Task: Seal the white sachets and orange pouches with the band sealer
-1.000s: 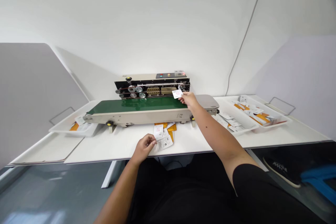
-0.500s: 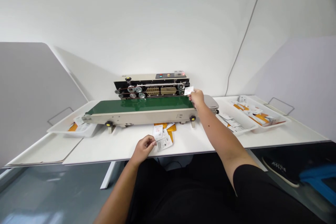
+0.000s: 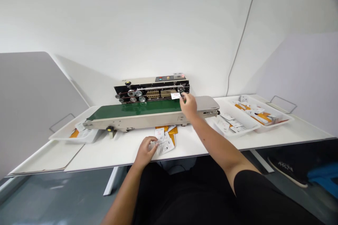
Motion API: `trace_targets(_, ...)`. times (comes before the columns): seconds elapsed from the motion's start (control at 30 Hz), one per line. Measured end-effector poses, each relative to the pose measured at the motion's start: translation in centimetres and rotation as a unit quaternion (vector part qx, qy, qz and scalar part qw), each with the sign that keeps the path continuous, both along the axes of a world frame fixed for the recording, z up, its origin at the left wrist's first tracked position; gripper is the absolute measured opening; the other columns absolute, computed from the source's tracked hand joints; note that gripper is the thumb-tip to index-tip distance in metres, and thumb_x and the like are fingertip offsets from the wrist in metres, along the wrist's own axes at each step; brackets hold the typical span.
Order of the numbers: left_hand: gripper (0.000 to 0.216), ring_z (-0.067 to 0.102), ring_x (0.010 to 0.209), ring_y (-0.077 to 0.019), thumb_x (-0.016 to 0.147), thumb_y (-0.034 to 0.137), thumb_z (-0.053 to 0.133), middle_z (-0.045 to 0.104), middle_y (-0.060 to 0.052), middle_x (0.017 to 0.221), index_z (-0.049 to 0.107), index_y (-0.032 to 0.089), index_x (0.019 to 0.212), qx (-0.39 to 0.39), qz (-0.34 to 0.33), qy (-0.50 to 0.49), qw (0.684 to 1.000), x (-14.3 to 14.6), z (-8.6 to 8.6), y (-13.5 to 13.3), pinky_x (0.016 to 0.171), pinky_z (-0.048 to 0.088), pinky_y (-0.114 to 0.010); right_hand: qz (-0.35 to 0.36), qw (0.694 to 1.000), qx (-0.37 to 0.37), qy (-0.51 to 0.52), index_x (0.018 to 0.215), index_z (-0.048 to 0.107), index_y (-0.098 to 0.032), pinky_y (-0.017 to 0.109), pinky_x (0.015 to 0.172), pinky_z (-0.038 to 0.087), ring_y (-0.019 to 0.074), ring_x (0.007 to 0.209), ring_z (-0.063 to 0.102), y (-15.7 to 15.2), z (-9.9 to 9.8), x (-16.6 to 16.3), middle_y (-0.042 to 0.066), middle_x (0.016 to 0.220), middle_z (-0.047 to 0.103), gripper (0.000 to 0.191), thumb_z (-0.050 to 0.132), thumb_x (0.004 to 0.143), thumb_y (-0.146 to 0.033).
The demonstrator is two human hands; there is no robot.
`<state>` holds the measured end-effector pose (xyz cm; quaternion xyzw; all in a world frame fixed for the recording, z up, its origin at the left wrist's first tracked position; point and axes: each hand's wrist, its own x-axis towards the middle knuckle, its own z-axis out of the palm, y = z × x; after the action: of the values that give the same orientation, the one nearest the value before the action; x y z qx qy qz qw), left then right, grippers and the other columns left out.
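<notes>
My left hand (image 3: 146, 151) is at a small pile of packets near the table's front edge. Its thumb and index finger close on the left edge of a white printed packet (image 3: 166, 146). Other white packets and orange ones (image 3: 173, 130) lie overlapped behind it, partly under the conveyor. Farther back, my right hand (image 3: 188, 106) hovers over the conveyor's right part, thumb and index parted. Just left of those fingertips, a single white packet (image 3: 175, 95) stands at the rollers of the band sealing machine (image 3: 155, 93), above the green belt (image 3: 132, 109).
At right, two white bins (image 3: 246, 132) (image 3: 283, 122) hold white and orange packets. Another bin (image 3: 56, 135) with packets stands at the left end of the belt. Black-and-yellow knobs (image 3: 110, 129) stick out from the conveyor's front. A cable (image 3: 243, 31) runs down the wall.
My right hand and its packet have moved left along the rollers, the packet farther than the fingers, which have parted. My left fingers have shifted onto the packet's edge.
</notes>
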<state>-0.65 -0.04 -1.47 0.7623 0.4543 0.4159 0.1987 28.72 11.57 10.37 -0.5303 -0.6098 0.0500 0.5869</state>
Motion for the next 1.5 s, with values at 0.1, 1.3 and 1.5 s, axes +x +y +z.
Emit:
trace_targets(0.1, 0.039, 0.053, 0.133, -0.0325, 0.093, 0.032, 0.064, 0.061, -0.013, 0.141, 0.06, 0.023, 0.131, 0.059, 0.02, 0.092, 0.994, 0.5, -1.1, 1.2, 0.115, 0.039, -0.052, 0.132, 0.983, 0.036, -0.126, 0.119, 0.07, -0.019, 0.043, 0.098, 0.045, 0.0287, 0.102, 0.057, -4.1, -4.2, -3.3, 0.011, 0.1, 0.068, 0.03, 0.051, 0.097, -0.024)
trace_targets(1.3, 0.016, 0.066, 0.096, -0.026, 0.095, 0.026, 0.06, 0.07, -0.008, 0.099, 0.075, 0.025, 0.097, 0.074, 0.023, 0.032, 0.996, 0.4, -1.8, 1.3, 0.092, 0.054, -0.041, 0.321, 0.908, -0.064, -0.263, 0.129, 0.067, -0.026, 0.036, 0.097, 0.05, 0.0251, 0.115, 0.065, -6.6, -13.6, -7.5, 0.008, 0.121, 0.073, 0.036, 0.07, 0.093, -0.034)
trace_targets(1.5, 0.013, 0.069, 0.096, -0.0239, 0.097, 0.03, 0.057, 0.07, -0.006, 0.1, 0.069, 0.024, 0.098, 0.04, 0.022, -0.005, 0.999, 0.0, -1.4, 0.6, 0.09, 0.056, -0.038, 0.309, 0.921, -0.018, -0.239, 0.121, 0.07, -0.021, 0.038, 0.102, 0.047, 0.0245, 0.114, 0.062, -6.6, -12.8, -7.6, 0.009, 0.117, 0.073, 0.025, 0.065, 0.097, -0.025)
